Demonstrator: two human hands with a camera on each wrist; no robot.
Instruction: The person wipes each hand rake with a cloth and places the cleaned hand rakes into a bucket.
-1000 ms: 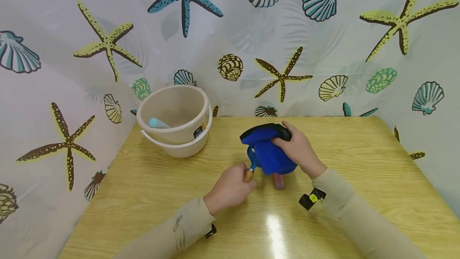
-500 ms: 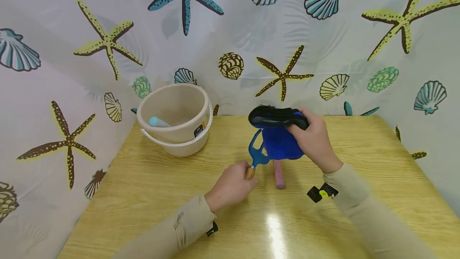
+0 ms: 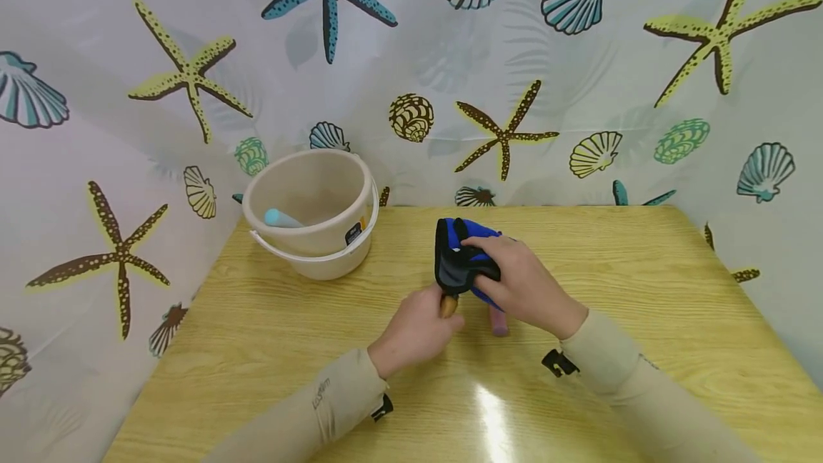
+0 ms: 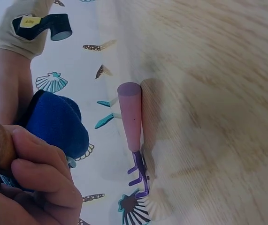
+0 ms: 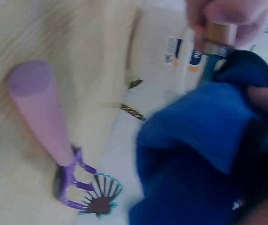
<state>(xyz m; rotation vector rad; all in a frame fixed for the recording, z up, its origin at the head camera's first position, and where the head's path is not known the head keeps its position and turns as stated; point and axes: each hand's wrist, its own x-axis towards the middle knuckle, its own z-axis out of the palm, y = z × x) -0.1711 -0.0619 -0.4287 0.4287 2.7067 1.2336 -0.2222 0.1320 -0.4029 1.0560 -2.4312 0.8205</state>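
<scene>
In the head view my left hand (image 3: 414, 327) grips the wooden handle (image 3: 449, 306) of a small garden fork. The fork's blue metal neck (image 5: 211, 68) shows in the right wrist view, while its prongs are hidden behind cloth. My right hand (image 3: 524, 284) holds a blue and black cloth piece (image 3: 455, 274) against the fork's head, thumb and fingers bent around the fabric. What kind of cloth item it is, I cannot tell. Just beneath lies a hand rake with a pink handle (image 4: 131, 117) and purple tines (image 4: 139, 178), touched by neither hand.
A beige bucket (image 3: 328, 263) with a white handle stands at the back left of the wooden table (image 3: 289, 334). Inside it leans a light blue cylindrical object (image 3: 276, 218). Behind the table hangs a curtain (image 3: 386, 63) printed with shells and starfish.
My right hand rose with the cloth, uncovering the fork's blue prongs, then came down and left, turning the cloth over them. My left hand has hardly moved.
</scene>
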